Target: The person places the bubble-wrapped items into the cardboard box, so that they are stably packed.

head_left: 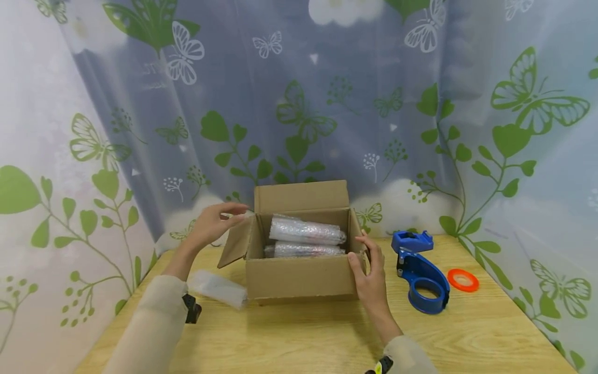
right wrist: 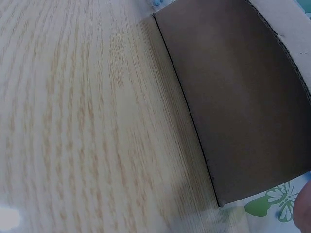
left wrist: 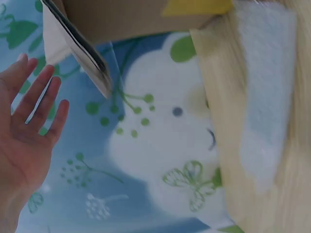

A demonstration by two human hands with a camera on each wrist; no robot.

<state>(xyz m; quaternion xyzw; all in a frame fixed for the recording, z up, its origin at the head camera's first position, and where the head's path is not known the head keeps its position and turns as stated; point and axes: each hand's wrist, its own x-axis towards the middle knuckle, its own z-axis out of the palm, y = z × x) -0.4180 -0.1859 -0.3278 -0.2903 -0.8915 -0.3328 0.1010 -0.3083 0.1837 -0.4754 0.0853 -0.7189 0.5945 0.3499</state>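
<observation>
Cardboard box (head_left: pixel 299 275) sits open near the middle of the light wooden tabletop (head_left: pixel 467 332), its back flap standing upright and its left side flap (head_left: pixel 235 243) swung outward and tilted down; inside lie two rolls of bubble wrap (head_left: pixel 306 231), one above the other, running across the width of the box; the left hand (head_left: pixel 212 223) hovers at the upper left of the box with its fingers (head_left: pixel 235 209) straight and spread wide, their tips just beside the top edge of the left flap, and whether they actually touch it I cannot tell; the left wrist view shows the same palm open with fingers fanned and a gap between them and the flap's edge, so nothing is held there; the right hand (head_left: pixel 369 275) rests against the right front corner of the box, the thumb lying on the front wall and the fingers curved round the corner onto the right side near the rim; in the right wrist view only the brown side of the box and the wood grain show, with a blurred sliver of the hand at the lower edge; a small clear plastic packet (head_left: pixel 217 288) lies on the tabletop just left of the box, near the left sleeve; a blue tape dispenser (head_left: pixel 420 272) stands to the right of the box, near the right hand but apart from it, and an orange tape ring (head_left: pixel 463 280) lies flat just beyond the dispenser; a curtain printed with green leaves and butterflies (head_left: pixel 299 104) hangs behind.
</observation>
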